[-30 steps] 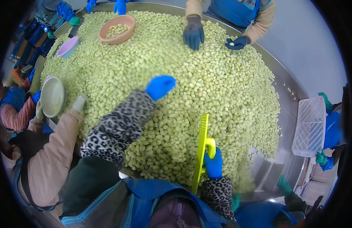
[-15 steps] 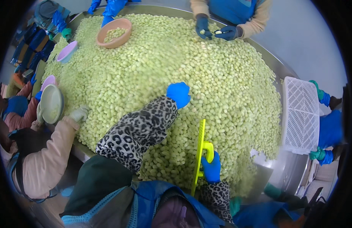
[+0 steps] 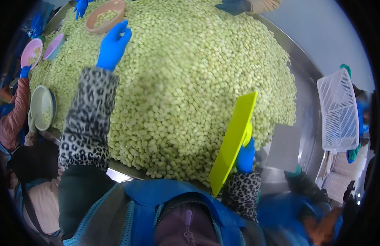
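Note:
A large heap of pale green oval pieces point(image 3: 177, 82), perhaps peeled fruit, covers the metal table. Above its left part, my blue-gloved left hand point(image 3: 112, 46) reaches out with fingers and thumb apart, holding nothing. It is close to an orange bowl point(image 3: 91, 25) with some of the pieces in it. My blue-gloved right hand point(image 3: 245, 157) is closed round the handle of a yellow plastic float point(image 3: 235, 139). The float's long flat blade is tilted, its face turned left toward the heap, at the near right edge of the pile.
Co-workers stand around the metal table point(image 3: 306, 98). Pink point(image 3: 29, 48), purple point(image 3: 58, 41) and pale green bowls point(image 3: 35, 102) are at the left. A white slatted crate point(image 3: 338, 110) is held at the right. A grey flat plate point(image 3: 283, 147) is beside the float.
My left hand has moved left and away from me, its fist opened. The float has turned to show its broad face and shifted right. The view has shifted, and the crate is tilted more upright.

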`<state>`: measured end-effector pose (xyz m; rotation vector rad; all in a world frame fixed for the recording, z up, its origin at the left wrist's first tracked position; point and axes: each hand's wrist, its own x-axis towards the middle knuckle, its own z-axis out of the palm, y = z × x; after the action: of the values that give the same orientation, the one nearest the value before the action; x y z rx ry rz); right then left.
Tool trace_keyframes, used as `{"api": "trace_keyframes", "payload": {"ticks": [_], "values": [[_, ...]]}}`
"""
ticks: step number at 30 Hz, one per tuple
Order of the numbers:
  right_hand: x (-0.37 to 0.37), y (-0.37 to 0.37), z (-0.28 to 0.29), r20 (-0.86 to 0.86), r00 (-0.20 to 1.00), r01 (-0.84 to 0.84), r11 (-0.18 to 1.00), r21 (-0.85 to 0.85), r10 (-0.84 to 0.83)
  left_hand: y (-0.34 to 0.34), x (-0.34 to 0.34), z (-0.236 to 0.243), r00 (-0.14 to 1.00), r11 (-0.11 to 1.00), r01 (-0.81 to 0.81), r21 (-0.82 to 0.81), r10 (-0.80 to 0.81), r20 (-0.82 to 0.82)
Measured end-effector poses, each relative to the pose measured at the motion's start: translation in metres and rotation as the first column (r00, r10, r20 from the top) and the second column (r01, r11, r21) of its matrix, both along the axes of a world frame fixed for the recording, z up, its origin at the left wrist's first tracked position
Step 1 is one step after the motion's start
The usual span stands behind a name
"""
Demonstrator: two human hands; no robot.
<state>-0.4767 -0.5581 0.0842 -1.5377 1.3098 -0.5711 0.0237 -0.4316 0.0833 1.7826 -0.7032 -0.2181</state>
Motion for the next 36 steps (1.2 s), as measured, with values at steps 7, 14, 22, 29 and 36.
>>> {"api": "trace_keyframes", "payload": {"ticks": [7, 14, 22, 29, 36], "values": [[-0.008, -0.045, 0.032, -0.229, 0.973, 0.041, 0.999, -0.004, -0.041, 0.043, -0.132, -0.029, 0.91, 0.982, 0.167, 0.085, -0.121, -0.397], [-0.005, -0.086, -0.02, -0.456, 0.889, -0.064, 0.998, -0.03, 0.043, 0.028, -0.2, -0.04, 0.887, 0.893, 0.424, 0.153, -0.375, -0.27], [0.004, -0.082, -0.022, -0.499, 0.865, -0.116, 0.99, -0.085, 0.059, -0.098, -0.275, -0.1, 0.652, 0.648, 0.449, 0.615, -0.708, 0.27], [0.008, -0.082, -0.023, -0.494, 0.868, -0.066, 0.998, -0.023, 0.046, -0.129, -0.288, -0.106, 0.56, 0.443, 0.256, 0.859, -0.792, 0.242], [0.034, -0.103, -0.03, -0.441, 0.884, -0.124, 0.988, 0.096, 0.153, -0.135, -0.288, -0.125, 0.612, 0.417, 0.247, 0.875, -0.767, 0.193]]}}
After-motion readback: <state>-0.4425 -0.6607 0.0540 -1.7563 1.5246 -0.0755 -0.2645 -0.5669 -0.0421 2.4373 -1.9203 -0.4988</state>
